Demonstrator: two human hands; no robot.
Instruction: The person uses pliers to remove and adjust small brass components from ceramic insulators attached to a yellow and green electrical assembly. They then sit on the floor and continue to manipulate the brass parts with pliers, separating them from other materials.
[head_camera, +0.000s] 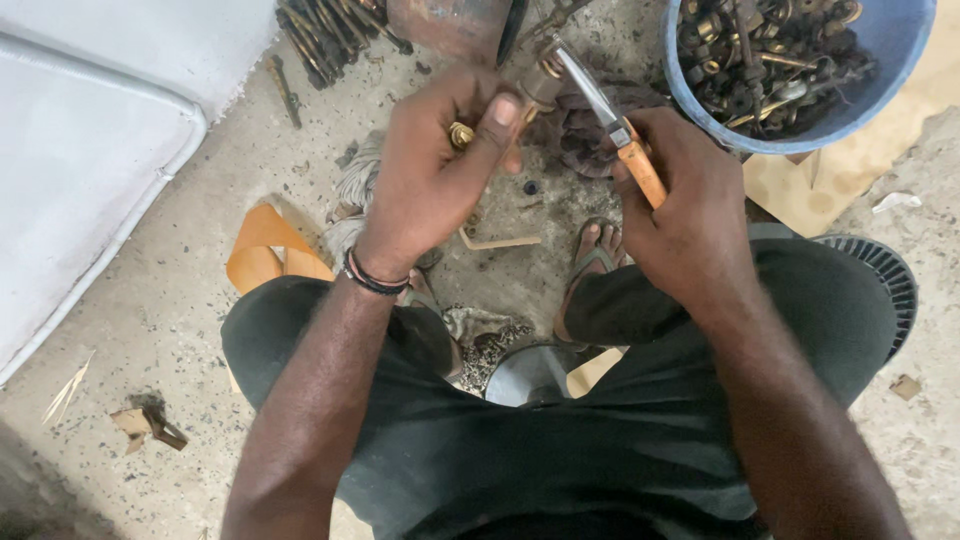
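Far left there's a white panel (80, 150) with a rounded edge that cuts diagonally across the floor (200, 230), so that side is pretty boxed in. Between it and the person's knee there's an open strip of bare concrete, with just some cardboard scraps (145, 425) near the bottom left and an orange strip (262, 245) lying right against the left knee.

Top middle, a pile of dark rods (320, 30) and a rusty can (450, 25) sit at the far edge, just beyond the hands.

Left hand (430, 170) has its fingers (497, 120) curled tight round a small brass fitting (461, 133), thumb pressed over the top. It's held up in the air above the feet, not resting on anything.

Right hand (690, 215) is wrapped round the orange handle of a tool (615, 125); its metal shaft angles up and left and the tip meets the fitting's far end. I can't tell exactly what kind of tool it is.

Below the hands there's a dark rag (580, 130) and sandals (595, 260) on the floor, not much room there.

Far right, a blue bucket (890, 70) full of brass parts (770, 50) sits just beside the right hand, with a black ribbed disc (885, 275) tucked by the right knee.
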